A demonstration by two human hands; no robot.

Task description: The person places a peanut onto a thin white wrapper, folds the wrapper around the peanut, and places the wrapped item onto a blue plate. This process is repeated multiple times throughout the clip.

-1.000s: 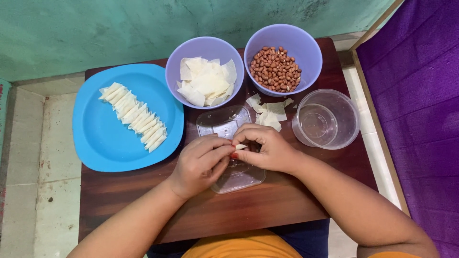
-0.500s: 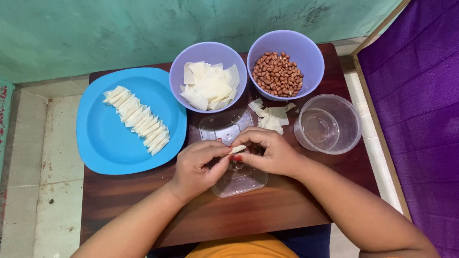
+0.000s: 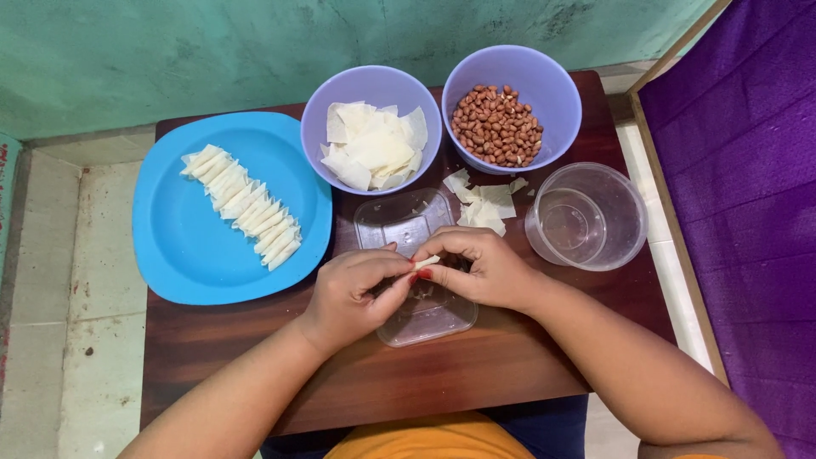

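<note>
Two hands meet over the clear plastic tray (image 3: 415, 263) at table centre. Head view only.

Left hand (image 3: 353, 293) and right hand (image 3: 480, 268): fingertips pinched together on one small pale wrapper piece (image 3: 427, 261), both closed on it, held just above the tray. Can't tell whether a peanut is inside; the fold is hidden by fingers.

Blue plate (image 3: 183, 255), to the left: a diagonal row of finished folded pieces (image 3: 242, 206), overlapping. Plenty of bare plate left.

Behind the tray: a purple bowl of cut wrapper sheets (image 3: 374, 146), still well stocked, and a purple bowl of peanuts (image 3: 497, 124), roughly half full. Loose wrapper scraps (image 3: 482, 204) lie on the wooden table (image 3: 476, 374) between the bowls and the tray. A clear round container (image 3: 586, 217) at right looks empty or holds clear liquid, can't tell.

Judgement: partway through. One row done, one piece in hand, lots of stock remaining.
</note>
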